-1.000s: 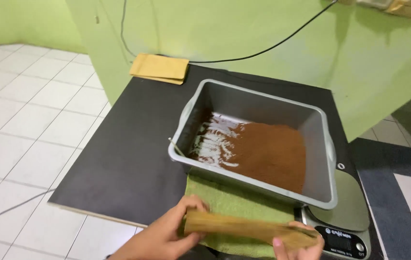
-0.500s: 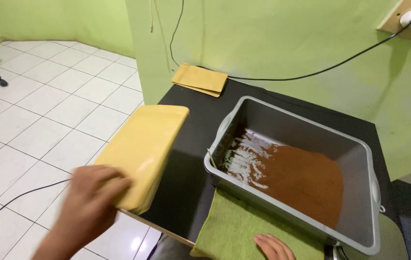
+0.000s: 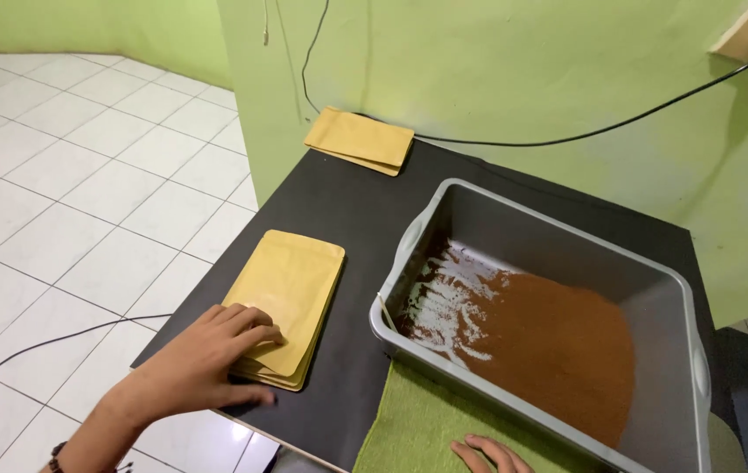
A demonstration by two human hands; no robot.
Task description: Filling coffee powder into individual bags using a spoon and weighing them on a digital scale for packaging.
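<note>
While our left hand is pressing flat, fingers spread, on the near pouch stack, our right hand is lying open on the green cloth.

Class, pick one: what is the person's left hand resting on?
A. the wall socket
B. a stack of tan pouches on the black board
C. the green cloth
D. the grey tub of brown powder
B: the left hand lies on the near end of the stack of tan pouches flat on the black board.
</note>
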